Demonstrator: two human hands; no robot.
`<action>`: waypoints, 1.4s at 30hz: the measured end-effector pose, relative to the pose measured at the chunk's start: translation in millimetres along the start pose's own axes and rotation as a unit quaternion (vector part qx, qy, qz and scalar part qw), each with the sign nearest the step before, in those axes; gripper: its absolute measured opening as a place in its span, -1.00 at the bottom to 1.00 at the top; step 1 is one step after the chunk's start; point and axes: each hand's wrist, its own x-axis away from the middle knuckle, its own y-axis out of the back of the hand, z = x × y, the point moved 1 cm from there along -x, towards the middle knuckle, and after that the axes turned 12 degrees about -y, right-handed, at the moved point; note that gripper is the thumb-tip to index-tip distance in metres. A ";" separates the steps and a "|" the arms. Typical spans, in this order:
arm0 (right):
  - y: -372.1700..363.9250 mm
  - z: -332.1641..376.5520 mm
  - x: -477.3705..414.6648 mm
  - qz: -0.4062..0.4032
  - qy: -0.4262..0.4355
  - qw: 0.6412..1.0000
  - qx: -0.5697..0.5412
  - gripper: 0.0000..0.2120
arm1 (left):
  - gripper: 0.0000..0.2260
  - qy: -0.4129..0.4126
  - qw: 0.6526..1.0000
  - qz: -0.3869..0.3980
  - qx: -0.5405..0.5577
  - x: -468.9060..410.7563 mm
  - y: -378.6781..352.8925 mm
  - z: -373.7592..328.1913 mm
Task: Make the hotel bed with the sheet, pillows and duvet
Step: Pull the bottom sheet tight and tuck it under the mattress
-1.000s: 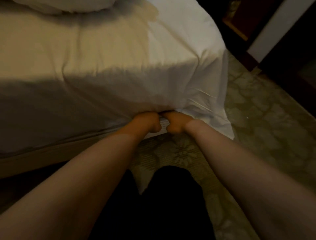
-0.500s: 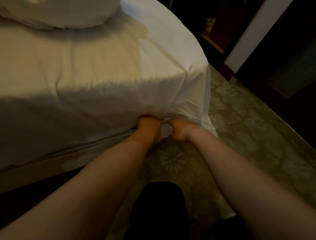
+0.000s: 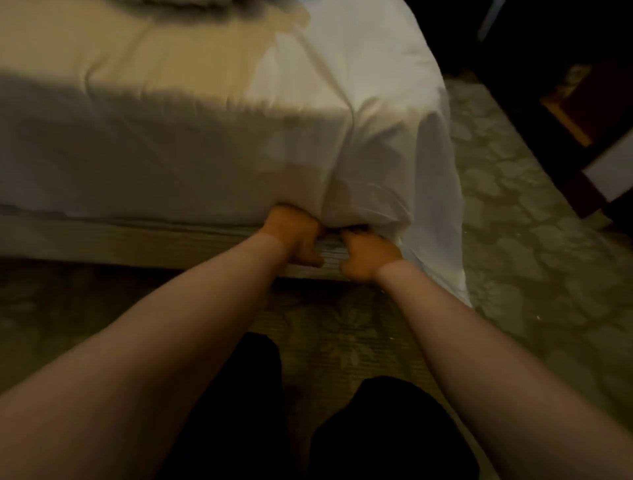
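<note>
Left hand [image 3: 291, 236]: fingertips buried under the sheet [image 3: 205, 154] fold, so I can't tell the grip.
Right hand [image 3: 368, 255]: fingers lost beneath the hanging sheet corner.
Bedding [image 3: 185, 2], 12 o'clock: cut by the top edge; pillow or duvet, unclear.
Furniture [image 3: 582, 102], 2 o'clock: dark, blurred.

No text, label, brand, number or sign can be read here: none shows on the white sheet [image 3: 205, 137], on the bed base [image 3: 137, 240] or on the patterned carpet [image 3: 531, 274], and the view is dim and blurred.
</note>
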 end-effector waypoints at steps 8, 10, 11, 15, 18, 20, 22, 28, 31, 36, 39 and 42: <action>35.0 -47.2 45.6 -0.284 0.047 0.939 -0.187 -0.79 | -0.31 0.174 0.979 0.089 0.051 -6.7 0.6 -35.7; 44.4 -55.7 53.0 -0.330 0.017 0.907 -0.263 -0.70 | -0.37 0.206 0.970 0.098 0.082 -8.4 5.7 -42.3; 48.5 -57.1 51.7 -0.322 -0.010 0.899 -0.296 -0.62 | -0.42 0.215 0.968 0.098 0.088 -8.9 8.8 -43.1; 53.7 -55.3 34.5 -0.257 -0.057 0.936 -0.234 -0.61 | -0.54 0.234 0.964 0.089 0.094 -6.3 16.6 -46.7; 44.1 -73.0 39.8 -0.263 -0.027 0.957 -0.122 -0.56 | -0.58 0.231 0.966 0.081 0.081 -4.9 15.5 -53.4; 35.2 -86.5 46.5 -0.270 -0.020 0.960 -0.074 -0.55 | -0.57 0.221 0.968 0.088 0.075 -4.1 14.3 -54.9; 36.6 -88.6 45.8 -0.247 -0.023 0.967 -0.052 -0.56 | -0.56 0.214 0.969 0.099 0.070 -4.4 13.7 -53.3; 48.7 -84.5 33.9 -0.203 -0.068 0.976 -0.046 -0.53 | -0.69 0.142 0.988 -0.007 0.054 -15.7 17.6 -42.9; 49.6 -83.5 31.8 -0.211 -0.069 0.974 -0.054 -0.54 | -0.70 0.091 0.986 -0.087 0.110 -22.3 19.9 -51.7; 50.1 -84.6 39.5 -0.323 0.010 0.935 -0.147 -0.70 | -0.67 0.036 0.976 -0.050 0.210 -34.5 8.2 -54.1; 50.1 -84.1 33.5 -0.434 -0.032 0.857 -0.277 -0.73 | -0.65 0.023 0.979 -0.058 0.195 -35.5 3.7 -50.8; 51.6 -86.9 14.7 -0.339 -0.152 0.873 -0.317 -0.29 | -0.61 0.013 0.981 -0.039 0.188 -33.6 2.2 -51.4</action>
